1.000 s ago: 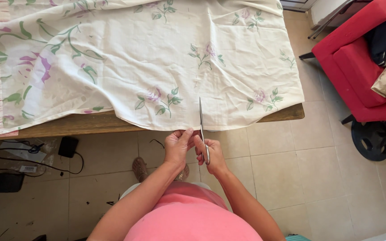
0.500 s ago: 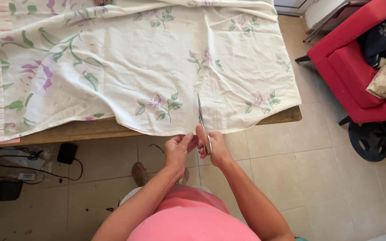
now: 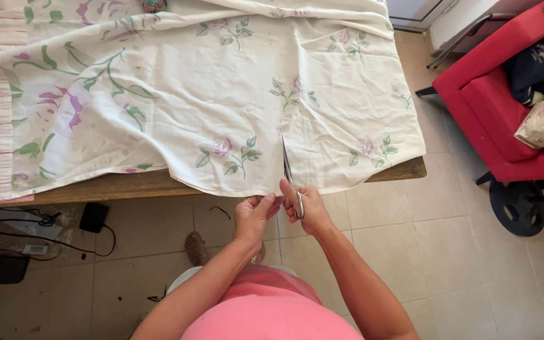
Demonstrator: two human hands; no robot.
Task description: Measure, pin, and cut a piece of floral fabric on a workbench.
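Two hands work at the table's (image 3: 127,186) near edge: the left hand (image 3: 254,215) pinches one floral cloth's (image 3: 177,107) hem, the right hand (image 3: 303,208) grips one pair of scissors (image 3: 288,171), blades pointing away into the cloth

— Where are we looking from?

— We have one view only, from the camera on the person's head, aimed steeply down past the pink top at the bottom edge.

— How near are we?

— Near enough that both forearms run up from the bottom of the frame to the left hand (image 3: 254,214) and right hand (image 3: 302,203) at centre, at the near edge of the wooden table (image 3: 127,186).

— And how far does it take in?

— Widely: the flowered cloth (image 3: 177,94) fills the upper half, tiled floor (image 3: 423,264) lies below, and a red chair (image 3: 492,107) sits at the right edge. With one camera, no other view overlaps.
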